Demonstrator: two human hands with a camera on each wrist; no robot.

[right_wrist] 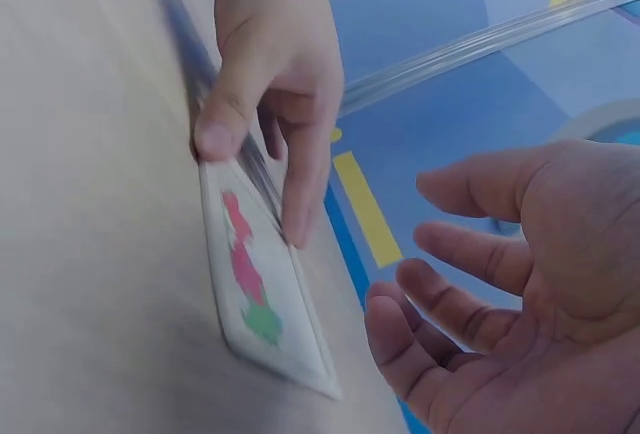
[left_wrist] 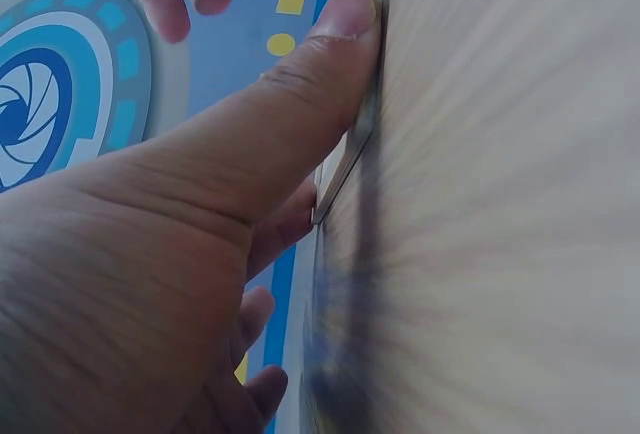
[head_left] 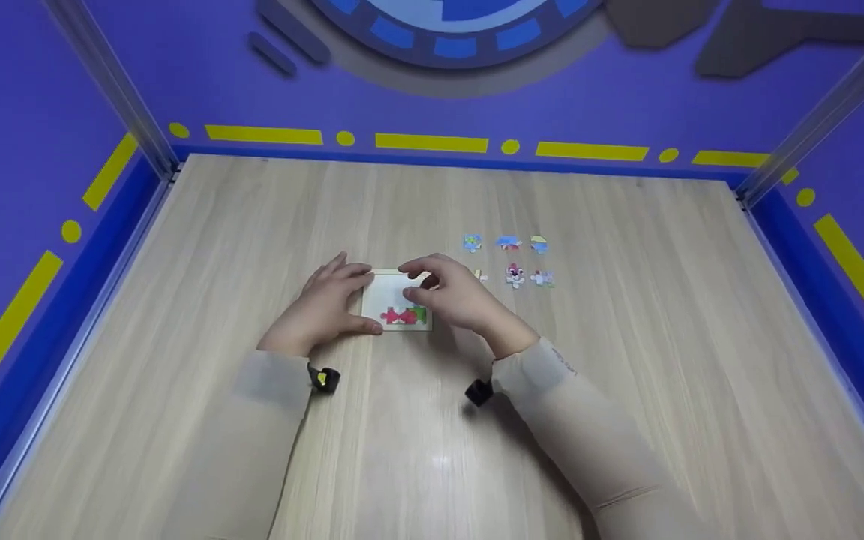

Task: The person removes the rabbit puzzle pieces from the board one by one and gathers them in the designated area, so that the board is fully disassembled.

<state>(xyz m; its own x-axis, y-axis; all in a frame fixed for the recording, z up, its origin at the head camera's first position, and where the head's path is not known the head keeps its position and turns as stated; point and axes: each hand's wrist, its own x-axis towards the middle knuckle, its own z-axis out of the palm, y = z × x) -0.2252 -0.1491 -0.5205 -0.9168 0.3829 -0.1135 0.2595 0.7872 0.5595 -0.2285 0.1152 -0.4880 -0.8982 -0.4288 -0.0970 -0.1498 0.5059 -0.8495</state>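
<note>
A small white puzzle board (head_left: 381, 291) with a raised rim lies on the table. Red and green jigsaw pieces (head_left: 400, 316) sit joined along its near edge. My left hand (head_left: 327, 300) holds the board by its left side, thumb at the near corner and index finger at the far one; the right wrist view also shows this grip on the puzzle board (right_wrist: 295, 304). Over the board's right side hovers my right hand (head_left: 456, 294), its fingers loosely bent. In the right wrist view, nothing lies between the fingers of the right hand (right_wrist: 560, 294).
Loose jigsaw pieces lie in two rows right of the board, among them a blue piece (head_left: 472, 241), a piece with a cartoon face (head_left: 514, 275) and a pale multicoloured piece (head_left: 543, 278). Blue-purple panels (head_left: 432, 112) wall the table's back and sides.
</note>
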